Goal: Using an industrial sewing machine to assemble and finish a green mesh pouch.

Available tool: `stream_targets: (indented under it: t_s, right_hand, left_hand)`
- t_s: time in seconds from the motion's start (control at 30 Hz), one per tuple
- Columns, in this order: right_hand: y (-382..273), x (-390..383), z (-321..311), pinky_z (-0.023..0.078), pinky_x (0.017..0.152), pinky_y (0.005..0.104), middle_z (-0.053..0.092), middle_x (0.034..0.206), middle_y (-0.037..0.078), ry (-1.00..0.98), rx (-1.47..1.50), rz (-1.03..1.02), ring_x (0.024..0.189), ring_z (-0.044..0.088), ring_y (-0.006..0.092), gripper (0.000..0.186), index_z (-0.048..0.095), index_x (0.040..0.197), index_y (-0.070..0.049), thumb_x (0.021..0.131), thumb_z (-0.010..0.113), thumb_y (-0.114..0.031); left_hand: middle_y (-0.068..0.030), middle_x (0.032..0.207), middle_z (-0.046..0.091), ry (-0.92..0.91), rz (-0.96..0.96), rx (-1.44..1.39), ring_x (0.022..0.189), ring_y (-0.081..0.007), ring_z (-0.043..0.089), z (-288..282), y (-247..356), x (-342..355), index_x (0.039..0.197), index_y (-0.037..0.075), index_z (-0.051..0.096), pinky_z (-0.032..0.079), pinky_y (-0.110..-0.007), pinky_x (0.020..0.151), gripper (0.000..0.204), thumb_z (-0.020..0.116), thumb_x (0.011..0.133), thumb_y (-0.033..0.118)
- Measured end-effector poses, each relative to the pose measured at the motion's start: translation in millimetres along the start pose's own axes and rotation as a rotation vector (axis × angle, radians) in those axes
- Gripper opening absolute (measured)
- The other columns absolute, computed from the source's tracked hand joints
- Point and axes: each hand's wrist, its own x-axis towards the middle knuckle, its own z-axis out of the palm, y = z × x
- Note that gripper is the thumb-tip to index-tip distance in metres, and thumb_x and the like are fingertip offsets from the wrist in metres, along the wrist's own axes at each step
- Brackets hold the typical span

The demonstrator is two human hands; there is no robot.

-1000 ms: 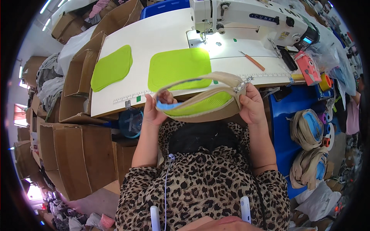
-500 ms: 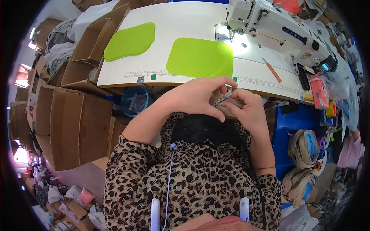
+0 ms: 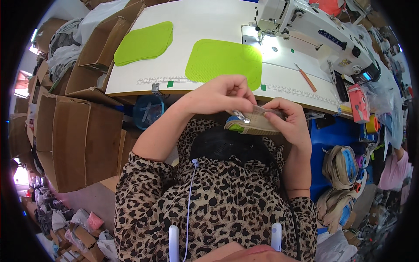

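Between my hands, just in front of the table edge, is a beige fabric piece [image 3: 261,126] with a shiny clear strip along its upper part and blue and bright green showing at its left end. My right hand [image 3: 291,118] grips its right side, thumb on top. With bent, closed fingers, my left hand [image 3: 229,94] pinches the piece's upper left edge; the fingertips are partly hidden. Beyond my hands, a lime green rounded panel [image 3: 222,61] lies on the white table [image 3: 205,17], its right corner near the lit needle area of the sewing machine [image 3: 301,26].
A stack of green panels [image 3: 144,43] lies at the table's left. An orange-handled tool [image 3: 307,78] and a pink box [image 3: 359,104] are at right. Cardboard boxes [image 3: 78,139] and a blue bin [image 3: 148,112] stand left; beige fabric bundles [image 3: 339,168] sit right.
My hands have turned the beige piece, so its clear strip and its blue and green end now show. My left fingers have closed onto its edge, and the right hand shifted slightly right.
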Motion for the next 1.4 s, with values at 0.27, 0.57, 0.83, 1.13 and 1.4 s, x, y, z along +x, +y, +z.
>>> stream_targets:
  t_s: [0.27, 0.57, 0.83, 1.13, 1.4]
  right_hand:
    - [15.7, -3.9, 9.3, 0.045, 0.073, 0.0235, 0.062, 0.087, 0.002, 0.121, 0.069, -0.082, 0.079, 0.056, 0.0102, 0.016, 0.07, 0.097, -0.001, 0.081, 0.073, 0.003]
    - [25.6, -5.0, 17.2, 0.046, 0.076, 0.0259, 0.054, 0.092, 0.003, 0.215, -0.234, -0.283, 0.086, 0.056, 0.0152, 0.034, 0.074, 0.105, -0.007, 0.072, 0.081, 0.0]
    - [24.5, -8.5, 16.7, 0.048, 0.079, 0.0271, 0.059, 0.094, 0.004, 0.158, -0.235, -0.247, 0.088, 0.06, 0.0169, 0.033, 0.074, 0.105, -0.005, 0.074, 0.08, 0.002]
    - [29.8, -11.7, 19.0, 0.048, 0.082, 0.0266, 0.064, 0.094, 0.006, 0.113, -0.035, -0.142, 0.089, 0.062, 0.0154, 0.029, 0.071, 0.104, 0.0, 0.076, 0.078, 0.004]
    - [32.0, -8.9, 22.2, 0.044, 0.077, 0.0245, 0.058, 0.087, 0.003, 0.15, -0.19, -0.086, 0.083, 0.057, 0.0124, 0.024, 0.074, 0.102, -0.002, 0.078, 0.077, 0.001]
  left_hand:
    - [-0.0032, 0.093, 0.058, 0.201, 0.171, 0.495, 0.089, -0.0112, 0.055, 24.6, -4.8, -5.5, 0.101, 0.004, 0.054, 0.047, -0.027, 0.078, 0.025, 0.073, 0.085, 0.001]
    - [-0.001, 0.078, 0.046, 0.216, 0.106, 0.405, 0.072, -0.0124, 0.045, 26.2, -21.5, -10.2, 0.109, 0.006, 0.06, 0.041, -0.026, 0.068, 0.027, 0.071, 0.084, 0.003]
    - [-0.0014, 0.09, 0.062, 0.189, 0.166, 0.421, 0.085, -0.0117, 0.058, 18.5, -31.8, -8.9, 0.112, 0.008, 0.067, 0.048, -0.027, 0.08, 0.033, 0.077, 0.08, 0.002]
    - [-0.0023, 0.095, 0.068, 0.121, -0.112, -0.222, 0.086, -0.0068, 0.063, 15.9, -33.4, -2.7, 0.11, 0.001, 0.066, 0.052, -0.022, 0.081, 0.027, 0.073, 0.084, -0.003]
    - [-0.0024, 0.093, 0.068, 0.181, -0.074, 0.098, 0.083, -0.0091, 0.063, 21.4, -28.9, -5.9, 0.109, 0.001, 0.068, 0.053, -0.024, 0.079, 0.025, 0.074, 0.085, 0.0]
